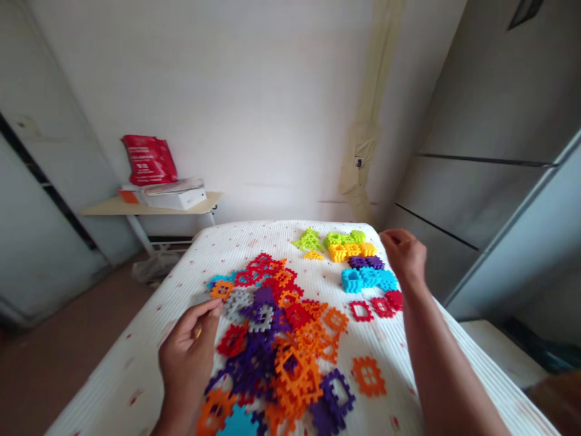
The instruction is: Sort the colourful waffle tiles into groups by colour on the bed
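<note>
My left hand [188,345] is closed at the left edge of a mixed heap of toothed plastic pieces. A bit of yellow shows between its fingers, too small to make out. Just beyond its fingertips lies an orange piece [222,290]. My right hand [405,251] is closed at the right edge of the bed, beside dark purple pieces [367,262]; anything inside it is hidden. Sorted groups lie left of that hand: green [339,240], yellow [347,251], light blue [368,278] and red [384,307]. The heap holds orange [297,375], purple [256,360], red and grey pieces.
One orange piece [369,376] lies apart, right of the heap. Spiky green pieces [309,240] are near the far edge of the white bed [149,363]. A side table [106,207] at the left bears a red bag [147,160] and a white box [175,197].
</note>
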Demonstrator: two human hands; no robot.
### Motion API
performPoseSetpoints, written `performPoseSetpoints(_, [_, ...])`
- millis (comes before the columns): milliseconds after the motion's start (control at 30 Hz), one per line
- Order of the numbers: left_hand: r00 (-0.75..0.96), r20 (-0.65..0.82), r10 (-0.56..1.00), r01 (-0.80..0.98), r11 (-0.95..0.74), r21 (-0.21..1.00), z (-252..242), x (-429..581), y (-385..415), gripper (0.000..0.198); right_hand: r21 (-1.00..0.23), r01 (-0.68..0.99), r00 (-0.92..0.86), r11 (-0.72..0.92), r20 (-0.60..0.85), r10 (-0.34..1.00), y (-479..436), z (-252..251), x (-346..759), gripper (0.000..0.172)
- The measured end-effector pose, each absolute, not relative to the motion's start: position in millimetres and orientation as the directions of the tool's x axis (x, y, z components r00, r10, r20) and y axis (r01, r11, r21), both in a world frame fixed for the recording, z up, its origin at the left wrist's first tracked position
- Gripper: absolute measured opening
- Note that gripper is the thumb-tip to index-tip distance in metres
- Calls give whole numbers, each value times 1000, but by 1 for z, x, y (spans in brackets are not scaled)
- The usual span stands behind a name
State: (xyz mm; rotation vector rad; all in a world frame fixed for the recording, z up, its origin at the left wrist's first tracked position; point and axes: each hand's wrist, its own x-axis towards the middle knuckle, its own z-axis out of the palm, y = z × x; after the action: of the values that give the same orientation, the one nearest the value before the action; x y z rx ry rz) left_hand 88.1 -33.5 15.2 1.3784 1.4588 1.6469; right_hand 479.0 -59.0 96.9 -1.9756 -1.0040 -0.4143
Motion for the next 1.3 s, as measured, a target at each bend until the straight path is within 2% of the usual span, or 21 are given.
performPoseSetpoints(100, [-408,466,785,451,-270,850,19,62,-26,28,-624,771,604,-130,650,461,-62,99,473,29])
performPoseSetpoints(200, [-372,504,780,661,-159,734,18,39,-16,27,-637,768,599,-62,682,420,-62,99,466,25])
performPoseSetpoints(300, [-215,412,886,841,-47,539,13,27,-7,29,-627,777,585,-45,695,419,-65,101,459,23])
performPoseSetpoints(367, [-141,330,933,894,-23,447,7,26,-3,29,-620,784,573,-41,697,431,-67,103,457,23])
performPoseSetpoints(567, [-116,162,980,940,55,337,-4,38,-2,41,-619,785,565,-28,696,443,-68,103,456,23])
performPoseSetpoints(733, [-97,108,989,964,66,259,-4,46,-3,46,-645,764,576,-1,681,452,-69,105,451,21])
performPoseSetpoints(1067, [-51,124,991,987,31,157,-4,58,-2,39,-626,779,545,33,702,459,-68,103,452,21])
performPoseSetpoints(1300, [-35,180,983,987,6,160,-5,58,-3,27,-631,775,531,45,688,495,-63,98,453,22])
